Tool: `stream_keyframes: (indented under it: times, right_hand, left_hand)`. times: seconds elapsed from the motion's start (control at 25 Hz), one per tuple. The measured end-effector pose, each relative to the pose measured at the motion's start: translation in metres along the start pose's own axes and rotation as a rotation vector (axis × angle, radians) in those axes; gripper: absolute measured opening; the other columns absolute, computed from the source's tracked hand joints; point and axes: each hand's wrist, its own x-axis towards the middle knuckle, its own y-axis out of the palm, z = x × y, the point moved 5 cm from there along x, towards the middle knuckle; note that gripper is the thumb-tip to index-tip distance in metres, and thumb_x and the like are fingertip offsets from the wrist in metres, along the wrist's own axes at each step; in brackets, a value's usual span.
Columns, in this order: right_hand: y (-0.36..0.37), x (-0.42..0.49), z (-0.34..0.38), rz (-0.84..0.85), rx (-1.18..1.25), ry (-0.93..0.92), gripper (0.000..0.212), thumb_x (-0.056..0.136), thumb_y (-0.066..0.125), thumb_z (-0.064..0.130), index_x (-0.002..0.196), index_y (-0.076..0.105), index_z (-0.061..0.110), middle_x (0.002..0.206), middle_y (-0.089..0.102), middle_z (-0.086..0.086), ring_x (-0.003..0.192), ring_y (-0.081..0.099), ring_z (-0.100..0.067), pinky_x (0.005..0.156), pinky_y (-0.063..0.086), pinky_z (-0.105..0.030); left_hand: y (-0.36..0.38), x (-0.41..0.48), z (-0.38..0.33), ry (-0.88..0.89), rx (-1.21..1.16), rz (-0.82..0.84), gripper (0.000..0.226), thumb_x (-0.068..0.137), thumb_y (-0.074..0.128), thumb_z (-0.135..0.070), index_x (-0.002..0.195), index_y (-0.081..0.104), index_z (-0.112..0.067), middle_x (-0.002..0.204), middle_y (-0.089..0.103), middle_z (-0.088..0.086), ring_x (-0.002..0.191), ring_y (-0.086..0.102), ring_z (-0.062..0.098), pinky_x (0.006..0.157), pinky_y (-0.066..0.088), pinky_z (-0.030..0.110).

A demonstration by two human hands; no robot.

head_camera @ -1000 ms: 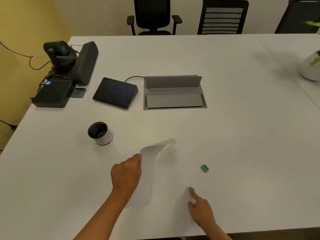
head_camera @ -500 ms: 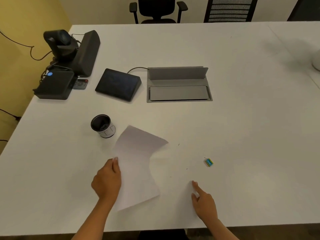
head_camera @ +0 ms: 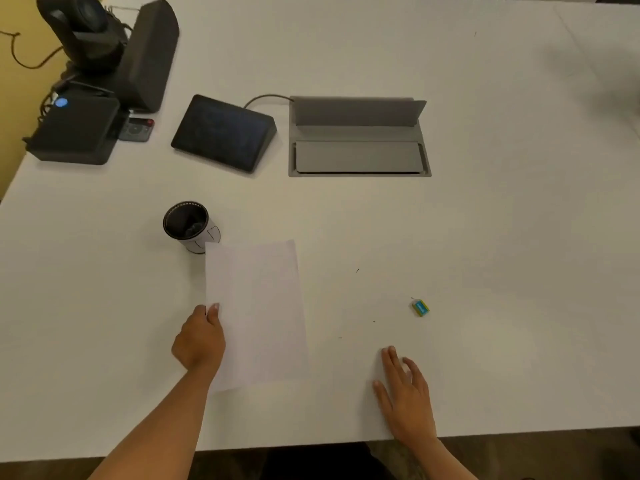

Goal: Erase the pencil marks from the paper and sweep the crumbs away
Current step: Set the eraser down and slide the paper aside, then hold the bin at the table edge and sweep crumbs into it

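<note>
Left hand (head_camera: 199,336) pinches the paper (head_camera: 258,313) by its left edge, near the front edge of the table (head_camera: 519,237); right hand (head_camera: 405,396) lies flat, fingers spread, on bare tabletop to its right; crumbs (head_camera: 357,270) dot the gap; eraser (head_camera: 420,307) sits beyond; cup (head_camera: 187,223) crowds the sheet's far-left corner, contact unclear; rightward is open.

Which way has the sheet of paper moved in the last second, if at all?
Yes. The left hand has pulled the paper left, away from the eraser; its corner now reaches the black-rimmed cup.
</note>
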Motion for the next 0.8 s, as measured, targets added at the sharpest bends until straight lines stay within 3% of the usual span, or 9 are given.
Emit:
stream_keyframes:
  times: [0.04,0.12,0.56,0.68,0.8]
  right_hand:
    - [0.005,-0.002,0.000,0.054,-0.013,-0.024,0.068,0.094,0.021,0.058,0.150,-0.004,0.029,0.158,-0.003,0.012,0.144,-0.002,-0.018,0.117,0.008,-0.034]
    - [0.013,-0.004,-0.002,0.108,-0.055,-0.032,0.076,0.092,0.018,0.063,0.147,-0.019,0.026,0.155,-0.025,0.009,0.142,-0.023,-0.017,0.115,-0.011,-0.035]
    - [0.018,0.000,-0.003,0.261,-0.111,0.030,0.082,0.084,0.007,0.072,0.143,-0.027,0.027,0.152,-0.033,0.008,0.137,-0.034,-0.017,0.109,-0.025,-0.031]
    - [0.018,0.003,-0.004,0.329,-0.108,0.044,0.086,0.077,-0.001,0.079,0.140,-0.032,0.030,0.148,-0.039,0.010,0.134,-0.038,-0.015,0.109,-0.025,-0.034]
    - [0.019,0.007,-0.006,0.406,-0.106,0.059,0.094,0.065,-0.012,0.085,0.137,-0.037,0.031,0.143,-0.045,0.011,0.130,-0.043,-0.016,0.110,-0.021,-0.038]
  left_hand:
    - [0.007,0.004,-0.001,0.008,0.025,0.021,0.047,0.104,0.042,-0.042,0.072,0.050,-0.008,0.064,0.058,0.013,0.050,0.047,0.027,0.051,0.033,0.029]
    - [0.018,0.011,-0.003,0.029,0.069,0.054,0.046,0.104,0.043,-0.042,0.074,0.052,-0.008,0.068,0.059,0.013,0.053,0.049,0.028,0.051,0.033,0.030]
    - [0.035,0.010,0.002,0.031,-0.042,0.084,0.027,0.101,0.055,-0.030,0.103,0.055,-0.003,0.105,0.055,0.017,0.082,0.058,0.038,0.063,0.046,0.043]
    - [0.031,0.021,0.004,-0.036,-0.094,0.037,0.044,0.092,0.070,-0.029,0.125,0.054,-0.003,0.125,0.051,0.021,0.110,0.052,0.043,0.083,0.046,0.054]
    - [0.027,0.051,-0.005,-0.098,-0.277,0.060,0.082,0.076,0.087,-0.029,0.144,0.043,-0.010,0.145,0.044,0.013,0.134,0.036,0.037,0.102,0.037,0.056]
